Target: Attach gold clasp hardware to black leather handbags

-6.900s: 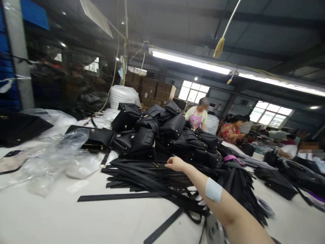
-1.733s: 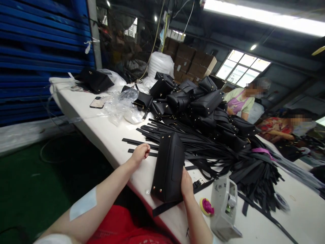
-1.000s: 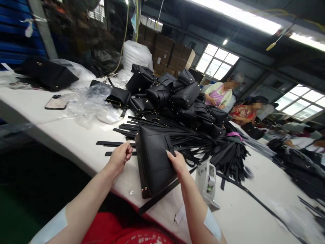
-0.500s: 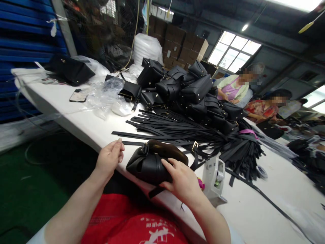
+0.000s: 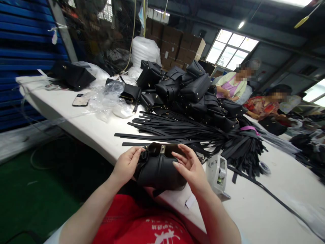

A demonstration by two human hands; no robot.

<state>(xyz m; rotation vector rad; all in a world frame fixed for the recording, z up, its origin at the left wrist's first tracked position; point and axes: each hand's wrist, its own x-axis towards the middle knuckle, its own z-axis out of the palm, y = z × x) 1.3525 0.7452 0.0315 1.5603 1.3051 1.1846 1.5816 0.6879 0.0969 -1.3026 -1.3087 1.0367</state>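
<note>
Left of the white device (image 5: 215, 174), a black handbag (image 5: 159, 174) sits at the surface's (image 5: 266, 206) near edge, underside hidden. The left hand (image 5: 128, 164) pinches its end farther from the device; at the nearer end, the right hand (image 5: 190, 166) is loosely spread, contact unclear. Beyond the device, black straps (image 5: 172, 126) overlap.

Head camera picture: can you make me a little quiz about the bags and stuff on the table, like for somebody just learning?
1. True or false: the black bag nearest the camera has a shiny metal piece on it.
2. What colour is the tie around the bundled straps? A) white B) purple C) yellow
3. Fill in the blank: in the picture, the phone lies to the ____ of the clear plastic.

Key: 1 true; 2 B; 3 left
</note>
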